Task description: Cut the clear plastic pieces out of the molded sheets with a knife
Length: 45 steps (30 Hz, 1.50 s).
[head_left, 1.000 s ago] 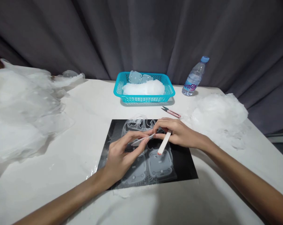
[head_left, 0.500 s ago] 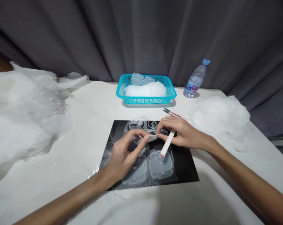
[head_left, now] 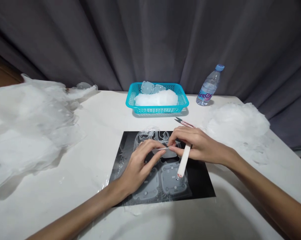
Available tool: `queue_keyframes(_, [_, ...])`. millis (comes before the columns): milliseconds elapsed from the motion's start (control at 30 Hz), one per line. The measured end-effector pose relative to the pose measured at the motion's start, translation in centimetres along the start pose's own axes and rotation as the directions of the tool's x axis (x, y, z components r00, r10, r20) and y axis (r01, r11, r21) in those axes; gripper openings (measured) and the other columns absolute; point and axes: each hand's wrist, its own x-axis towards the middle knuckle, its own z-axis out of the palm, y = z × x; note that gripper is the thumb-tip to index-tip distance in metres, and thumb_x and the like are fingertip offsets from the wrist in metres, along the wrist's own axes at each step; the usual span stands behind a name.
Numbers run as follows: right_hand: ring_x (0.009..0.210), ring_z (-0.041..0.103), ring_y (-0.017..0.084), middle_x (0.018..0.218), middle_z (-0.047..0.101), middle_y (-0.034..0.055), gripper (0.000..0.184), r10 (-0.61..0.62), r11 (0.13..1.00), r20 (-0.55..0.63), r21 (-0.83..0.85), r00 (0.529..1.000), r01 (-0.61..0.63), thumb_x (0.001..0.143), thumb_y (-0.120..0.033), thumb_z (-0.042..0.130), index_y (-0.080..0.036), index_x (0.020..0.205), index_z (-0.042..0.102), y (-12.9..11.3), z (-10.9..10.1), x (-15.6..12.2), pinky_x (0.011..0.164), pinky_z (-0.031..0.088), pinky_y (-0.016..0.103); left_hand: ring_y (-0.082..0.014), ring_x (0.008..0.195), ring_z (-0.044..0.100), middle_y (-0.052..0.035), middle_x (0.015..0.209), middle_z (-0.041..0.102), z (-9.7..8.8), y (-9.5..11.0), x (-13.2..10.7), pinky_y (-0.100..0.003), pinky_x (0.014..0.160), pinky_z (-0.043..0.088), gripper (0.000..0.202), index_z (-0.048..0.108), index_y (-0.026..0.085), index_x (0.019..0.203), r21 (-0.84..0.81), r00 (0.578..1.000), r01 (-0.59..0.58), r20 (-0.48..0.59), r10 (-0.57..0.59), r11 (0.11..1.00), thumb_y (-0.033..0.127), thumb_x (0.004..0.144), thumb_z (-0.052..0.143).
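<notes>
My left hand [head_left: 143, 166] pinches a thin translucent plastic piece [head_left: 161, 148] between thumb and fingers, above the black mat. At the piece's right end, my right hand [head_left: 194, 143] has its thumb and fingertips closed together. That same hand keeps a white stick-shaped tool [head_left: 184, 161] tucked in it, its reddish lower end and tiny shiny tip pointing down toward me. Below, a clear plastic sheet with rounded, frosted panels [head_left: 173, 178] lies on the black mat [head_left: 200, 186]. Part of this sheet is hidden by my left hand.
Beyond the mat stands a turquoise basket [head_left: 160, 109] with translucent pieces in it. Small thread snips [head_left: 184, 122] lie behind my right hand. A water bottle [head_left: 208, 87] stands at the back right. Heaps of filmy plastic lie left [head_left: 28, 126] and right [head_left: 236, 121].
The view has shifted slightly, so the table sits lower. The plastic piece is now tilted flatter, with my left fingers further along it. The white tool has swung a little more upright.
</notes>
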Motion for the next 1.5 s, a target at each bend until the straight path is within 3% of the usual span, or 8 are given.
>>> queue_keyframes(133, [0.092,0.064,0.019,0.099,0.072,0.0036,0.011,0.016,1.0,0.008,-0.012,1.0,-0.016,0.101,-0.032,0.068,-0.021,0.103,0.064,0.6,0.0,-0.2,0.085,0.045,0.033,-0.0167,0.096,0.067,-0.0014,0.101,0.071,-0.1,0.1,0.1,-0.03,0.089,0.051,0.006,0.066,0.022,0.106,-0.007,0.998,-0.004,-0.064,0.004,1.0,0.019,0.104,0.061])
queue_keyframes(333, [0.091,0.065,0.018,0.096,0.072,0.002,0.01,0.037,0.998,0.035,-0.055,0.999,-0.035,0.104,-0.028,0.064,-0.021,0.096,0.064,0.5,-0.4,-0.3,0.096,0.042,0.037,-0.0156,0.094,0.068,-0.001,0.1,0.071,0.0,0.4,0.0,-0.029,0.087,0.052,0.004,0.066,0.022,0.103,-0.032,0.998,0.003,-0.069,-0.005,0.999,0.019,0.103,0.063])
queue_keyframes(733, [0.083,0.062,0.017,0.09,0.07,0.0012,0.016,0.087,0.996,0.076,0.004,0.993,-0.087,0.103,-0.032,0.065,-0.021,0.091,0.065,0.7,-0.1,-0.5,0.085,0.044,0.032,-0.0185,0.096,0.067,-0.0028,0.1,0.071,0.0,0.3,-0.5,-0.035,0.09,0.05,0.006,0.066,0.022,0.102,-0.006,0.998,0.011,-0.063,-0.012,1.0,0.024,0.105,0.061])
queue_keyframes(800, [0.085,0.062,0.017,0.095,0.071,0.0019,0.012,0.095,0.995,0.067,0.024,0.993,-0.096,0.1,-0.033,0.069,-0.022,0.099,0.066,0.5,0.1,-0.4,0.083,0.044,0.031,-0.0184,0.092,0.067,-0.0028,0.097,0.071,0.0,0.3,-0.4,-0.034,0.086,0.051,0.007,0.066,0.022,0.1,-0.027,0.996,0.032,-0.08,-0.034,0.999,0.026,0.104,0.062])
queue_keyframes(933, [0.086,0.061,0.017,0.108,0.07,0.0031,0.036,0.132,0.987,0.079,0.077,0.988,-0.138,0.094,-0.038,0.076,-0.024,0.125,0.064,-0.2,0.6,0.0,0.08,0.047,0.029,-0.0174,0.088,0.066,-0.0023,0.094,0.072,0.0,0.5,-0.3,-0.03,0.078,0.051,0.011,0.069,0.021,0.098,-0.088,0.989,0.111,-0.085,-0.119,0.99,0.03,0.103,0.065])
queue_keyframes(1033, [0.084,0.06,0.015,0.107,0.07,0.0023,0.036,0.145,0.982,0.103,0.106,0.984,-0.156,0.095,-0.036,0.076,-0.024,0.127,0.065,-0.1,0.8,0.1,0.078,0.047,0.027,-0.0169,0.089,0.067,-0.0019,0.097,0.072,-0.1,0.4,-0.3,-0.028,0.076,0.051,0.013,0.071,0.022,0.101,-0.132,0.981,0.156,-0.096,-0.169,0.979,0.034,0.102,0.066])
queue_keyframes(1200, [0.073,0.056,0.013,0.099,0.066,-0.0004,0.059,0.185,0.946,0.179,0.234,0.966,-0.225,0.094,-0.032,0.076,-0.029,0.147,0.051,0.9,0.7,-0.1,0.069,0.049,0.025,-0.0125,0.071,0.064,0.0017,0.085,0.068,-0.1,0.4,-0.2,-0.023,0.064,0.051,0.015,0.067,0.022,0.1,-0.241,0.957,0.229,-0.118,-0.263,0.943,0.037,0.101,0.067])
queue_keyframes(1500, [0.083,0.063,0.015,0.103,0.069,0.0026,0.043,0.219,0.898,0.138,0.359,0.966,-0.254,0.096,-0.029,0.073,-0.026,0.137,0.06,1.0,1.0,0.0,0.077,0.054,0.029,-0.0188,0.083,0.074,-0.0035,0.095,0.076,0.2,-0.7,-0.4,-0.028,0.068,0.059,0.021,0.06,0.027,0.121,-0.413,0.958,0.255,-0.016,-0.286,0.874,0.039,0.103,0.063])
